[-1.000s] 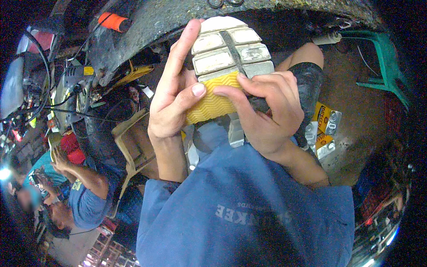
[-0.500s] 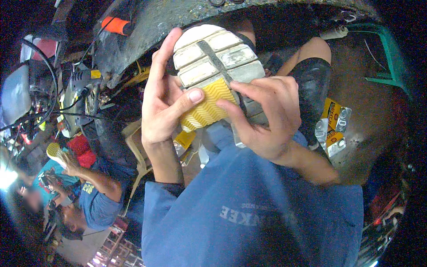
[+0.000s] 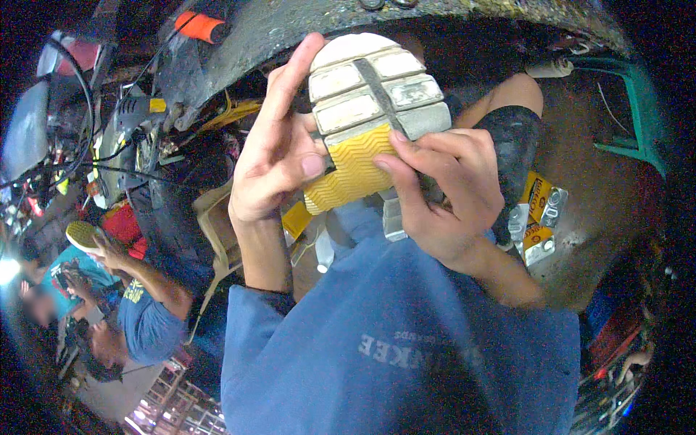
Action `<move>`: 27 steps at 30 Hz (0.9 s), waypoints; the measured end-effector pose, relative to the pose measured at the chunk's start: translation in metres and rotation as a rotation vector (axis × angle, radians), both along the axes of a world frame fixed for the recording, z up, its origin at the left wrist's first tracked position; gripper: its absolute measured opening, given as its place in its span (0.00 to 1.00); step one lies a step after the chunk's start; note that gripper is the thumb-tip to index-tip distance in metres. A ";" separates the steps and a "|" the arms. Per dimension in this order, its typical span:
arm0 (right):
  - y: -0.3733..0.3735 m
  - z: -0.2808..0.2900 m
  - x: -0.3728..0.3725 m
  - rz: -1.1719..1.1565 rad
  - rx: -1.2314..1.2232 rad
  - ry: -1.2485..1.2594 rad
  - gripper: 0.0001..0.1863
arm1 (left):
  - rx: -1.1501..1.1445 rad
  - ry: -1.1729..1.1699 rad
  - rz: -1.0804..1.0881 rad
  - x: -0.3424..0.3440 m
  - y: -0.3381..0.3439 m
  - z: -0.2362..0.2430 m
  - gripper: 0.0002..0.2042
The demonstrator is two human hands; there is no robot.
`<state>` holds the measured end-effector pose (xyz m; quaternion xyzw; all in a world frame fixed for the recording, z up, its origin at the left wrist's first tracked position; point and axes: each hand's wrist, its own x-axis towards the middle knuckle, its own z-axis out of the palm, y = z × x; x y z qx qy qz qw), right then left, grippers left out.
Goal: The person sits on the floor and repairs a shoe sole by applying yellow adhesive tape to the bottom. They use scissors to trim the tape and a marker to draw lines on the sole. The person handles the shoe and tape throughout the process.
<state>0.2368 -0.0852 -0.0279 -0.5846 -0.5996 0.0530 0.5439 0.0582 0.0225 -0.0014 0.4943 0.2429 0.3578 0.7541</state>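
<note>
Head view, clock taken from the shoe (image 3: 413,94), sole up, at upper centre, rounded end at 12.

Left hand (image 3: 272,163): at 8 o'clock, forearm near vertical, wrist below. Index stretched up along the shoe's left edge toward 12; thumb lies across, tip pointing to 3, by the left side of the yellow ribbed piece (image 3: 355,163). Grip is moderately wide, on the shoe's side. Other fingers partly hidden behind it.

Yellow ribbed piece sits against the sole, below the white tread blocks, at 7.

Right hand (image 3: 457,185): between 4 and 5, forearm coming in from lower right, knuckles toward 2. Thumb and index set narrow on the right edge of the yellow ribbed piece, index above thumb; rest curled. Can't see how much of the edge is between them. This hand covers much of the lower right of the shoe.

Around, left to right: co-worker's hand (image 3: 109,255) at 8, holding another yellow-soled shoe (image 3: 81,234), well apart. Grey power tool (image 3: 130,112) at 9, black cables around it. Orange cylinder (image 3: 200,27) near 10. Pale chair frame (image 3: 210,235) between 7 and 8. Blue shirt (image 3: 406,333) fills 6. Worn counter (image 3: 478,9) edge arcs over 12. Dark-covered leg (image 3: 511,145) past 3, partly behind the right hand. Yellow-and-silver packs (image 3: 538,196) on the floor at 4. Green chair (image 3: 638,109) at 3, well apart.
</note>
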 end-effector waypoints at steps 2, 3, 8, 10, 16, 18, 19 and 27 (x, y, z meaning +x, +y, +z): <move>0.000 0.002 0.000 0.014 -0.015 0.010 0.15 | 0.069 0.018 -0.012 -0.001 -0.002 -0.002 0.50; 0.000 0.003 0.000 0.022 -0.023 0.014 0.15 | 0.050 0.019 -0.017 -0.003 -0.002 -0.003 0.51; 0.002 0.005 -0.003 0.026 -0.016 0.015 0.15 | 0.132 0.074 -0.031 -0.009 0.003 -0.008 0.50; 0.003 0.005 -0.005 0.010 -0.015 0.023 0.14 | 0.143 0.081 -0.037 -0.010 0.004 -0.009 0.50; 0.004 0.003 -0.004 0.009 0.001 0.023 0.13 | 0.130 0.054 -0.034 -0.009 0.004 -0.009 0.49; 0.004 0.003 -0.004 0.027 0.009 0.026 0.15 | 0.112 0.051 -0.022 -0.008 0.003 -0.008 0.49; 0.005 0.003 -0.004 0.029 0.008 0.035 0.14 | 0.103 0.039 -0.015 -0.008 0.003 -0.007 0.49; 0.002 0.005 -0.008 0.042 -0.011 0.008 0.14 | 0.064 0.091 0.042 -0.002 0.004 0.005 0.49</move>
